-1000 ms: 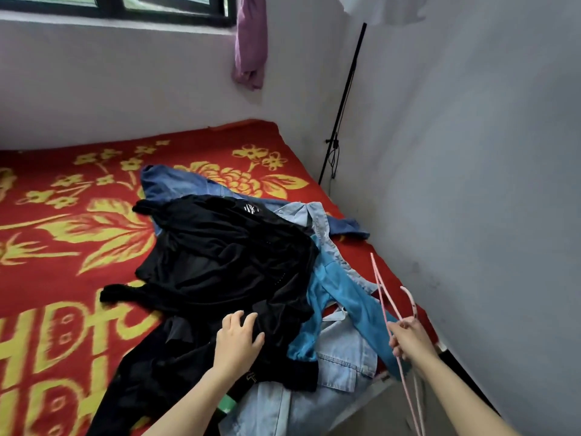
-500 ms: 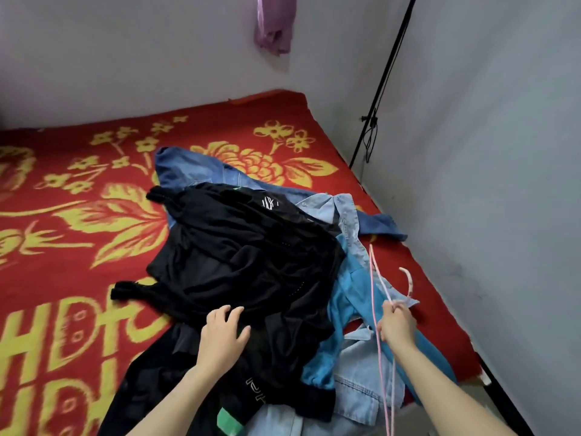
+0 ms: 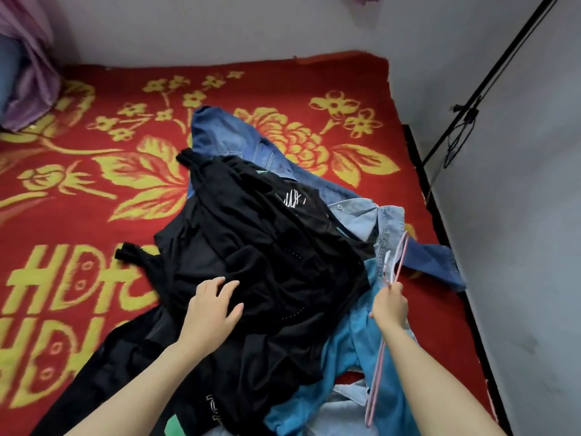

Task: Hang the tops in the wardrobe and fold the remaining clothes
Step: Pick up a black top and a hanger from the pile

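Observation:
A pile of clothes lies on the bed. On top sits a crumpled black top (image 3: 270, 247) with a small white logo. My left hand (image 3: 212, 306) rests flat on its near part, fingers relaxed. Under it lie a dark blue denim garment (image 3: 239, 140), a pale blue shirt (image 3: 364, 218) and a bright blue garment (image 3: 352, 350). My right hand (image 3: 390, 305) grips a thin pink hanger (image 3: 394, 262) above the blue clothes; its hook points away from me and its frame runs down past my wrist.
The red blanket (image 3: 94, 190) with yellow flowers and letters covers the bed. Grey walls close in behind and on the right. A black pole (image 3: 490, 73) leans along the right wall. Purple fabric (image 3: 28, 73) hangs at the far left.
My view tilted down and left. My left hand slid a little further onto the black top. My right hand carried the pink hanger inward, over the blue clothes.

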The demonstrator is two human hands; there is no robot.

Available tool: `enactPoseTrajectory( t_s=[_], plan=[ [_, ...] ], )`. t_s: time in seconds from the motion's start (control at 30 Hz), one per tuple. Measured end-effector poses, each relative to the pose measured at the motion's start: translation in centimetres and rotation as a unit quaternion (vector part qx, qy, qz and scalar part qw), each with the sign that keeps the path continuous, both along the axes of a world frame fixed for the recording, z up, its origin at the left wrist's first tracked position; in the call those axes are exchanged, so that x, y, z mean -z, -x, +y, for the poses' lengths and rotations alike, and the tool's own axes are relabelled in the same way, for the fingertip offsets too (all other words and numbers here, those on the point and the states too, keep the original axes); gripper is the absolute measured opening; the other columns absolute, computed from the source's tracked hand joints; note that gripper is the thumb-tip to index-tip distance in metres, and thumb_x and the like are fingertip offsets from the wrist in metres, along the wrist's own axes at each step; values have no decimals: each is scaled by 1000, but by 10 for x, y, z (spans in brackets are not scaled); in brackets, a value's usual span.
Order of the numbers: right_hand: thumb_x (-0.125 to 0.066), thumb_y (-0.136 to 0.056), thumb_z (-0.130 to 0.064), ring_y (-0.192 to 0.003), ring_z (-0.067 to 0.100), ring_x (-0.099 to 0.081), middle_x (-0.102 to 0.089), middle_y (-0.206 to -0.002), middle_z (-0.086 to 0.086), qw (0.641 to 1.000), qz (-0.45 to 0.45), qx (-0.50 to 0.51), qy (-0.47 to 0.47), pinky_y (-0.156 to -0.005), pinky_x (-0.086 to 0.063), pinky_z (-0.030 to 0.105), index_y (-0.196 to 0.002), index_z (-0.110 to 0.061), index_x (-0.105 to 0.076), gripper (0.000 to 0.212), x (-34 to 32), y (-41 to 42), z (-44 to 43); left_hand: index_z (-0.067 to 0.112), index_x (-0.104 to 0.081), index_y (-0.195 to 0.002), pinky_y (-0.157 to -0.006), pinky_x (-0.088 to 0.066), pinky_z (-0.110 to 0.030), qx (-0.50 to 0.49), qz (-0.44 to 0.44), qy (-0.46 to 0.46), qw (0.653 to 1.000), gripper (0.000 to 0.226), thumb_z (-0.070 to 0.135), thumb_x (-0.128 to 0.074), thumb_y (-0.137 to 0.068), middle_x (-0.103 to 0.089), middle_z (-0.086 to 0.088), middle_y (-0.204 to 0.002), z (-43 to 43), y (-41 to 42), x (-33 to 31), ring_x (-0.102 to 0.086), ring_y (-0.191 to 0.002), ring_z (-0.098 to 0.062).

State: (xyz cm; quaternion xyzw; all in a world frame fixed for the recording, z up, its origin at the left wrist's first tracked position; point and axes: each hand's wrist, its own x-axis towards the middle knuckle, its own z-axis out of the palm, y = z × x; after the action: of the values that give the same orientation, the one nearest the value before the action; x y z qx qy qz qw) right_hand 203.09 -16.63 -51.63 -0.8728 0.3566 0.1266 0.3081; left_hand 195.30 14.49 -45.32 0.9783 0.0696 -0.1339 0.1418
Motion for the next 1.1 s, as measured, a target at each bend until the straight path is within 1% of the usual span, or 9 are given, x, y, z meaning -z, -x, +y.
enactPoseTrajectory(
  t_s=[0.13, 0.3, 0.47, 0.53, 0.7, 0.8, 0.9, 1.03, 1.1],
  plan=[
    [-34, -97, -9, -105, 45, -56, -56, -115, 33, 999, 20, -31, 15, -84, -43, 43, -114, 8, -43, 26, 27, -16, 6, 22, -34, -144, -107, -28, -32, -26, 25, 0, 999, 54, 41, -45, -95, -30, -3, -148, -12, -2, 6, -19, -139, -19],
    [-48, -95, -19, -110, 41, -52, -55, -119, 28, 996, 38, -2, -78, -88, -41, 41, -109, 5, -51, 29, 63, -40, 18, 21, -38, -142, -106, -28, -33, -73, 25, -1, 997, 53, 38, -50, -94, -34, -4, -146, -2, -13, 11, -22, -137, -19],
    [-52, -93, -33, -117, 45, -46, -38, -134, 33, 984, 49, 99, -142, -94, -38, 43, -143, -4, -23, 65, 87, -40, 49, 19, -43, -139, -105, -29, -34, -99, 28, -10, 995, 50, 34, -54, -93, -39, -4, -142, 16, -12, 12, -27, -135, -19],
    [-54, -92, -37, -117, 46, -46, -38, -134, 34, 976, 61, 147, -147, -93, -38, 44, -144, -5, -19, 71, 93, -34, 59, 17, -47, -136, -105, -29, -36, -112, 21, -7, 993, 48, 31, -56, -92, -42, -5, -140, 23, -9, 12, -29, -134, -20],
    [-60, -88, -15, -114, 41, -51, -48, -129, 27, 982, 76, 128, -113, -88, -42, 41, -125, 7, -44, 46, 93, -31, 64, 15, -52, -132, -106, -28, -37, -125, 7, 7, 992, 42, 27, -57, -91, -44, -6, -139, 34, -7, 13, -29, -133, -21],
    [-48, -88, -2, -101, 40, -53, -49, -118, 24, 988, 44, 114, -92, -74, -36, 34, -113, 3, -54, 26, 84, -19, 53, 15, -53, -131, -106, -29, -36, -119, 4, 24, 993, 41, 27, -57, -92, -44, -6, -138, 34, 3, 11, -30, -133, -21],
    [-49, -89, 0, -70, 32, -54, -56, -91, 22, 980, -8, 116, -160, -65, -39, 32, -94, -1, -55, 8, 67, -4, 46, 15, -54, -130, -106, -29, -35, -112, -16, 47, 993, 40, 27, -57, -91, -45, -6, -137, 39, 14, 4, -32, -132, -20],
    [-48, -91, -1, -44, 22, -42, -46, -67, 12, 962, -83, 160, -203, -52, -41, 31, -93, -5, -44, 6, 25, 7, 53, 15, -56, -129, -106, -29, -35, -98, -47, 85, 990, 39, 26, -58, -91, -46, -6, -136, 52, 24, -10, -32, -132, -20],
    [-48, -92, -1, -37, 15, -35, -35, -61, 6, 946, -104, 190, -242, -36, -31, 21, -86, -6, -41, 11, 6, 17, 61, 16, -55, -129, -106, -29, -33, -83, -50, 98, 990, 39, 27, -56, -92, -46, -5, -137, 58, 33, -16, -31, -132, -20]
  ],
)
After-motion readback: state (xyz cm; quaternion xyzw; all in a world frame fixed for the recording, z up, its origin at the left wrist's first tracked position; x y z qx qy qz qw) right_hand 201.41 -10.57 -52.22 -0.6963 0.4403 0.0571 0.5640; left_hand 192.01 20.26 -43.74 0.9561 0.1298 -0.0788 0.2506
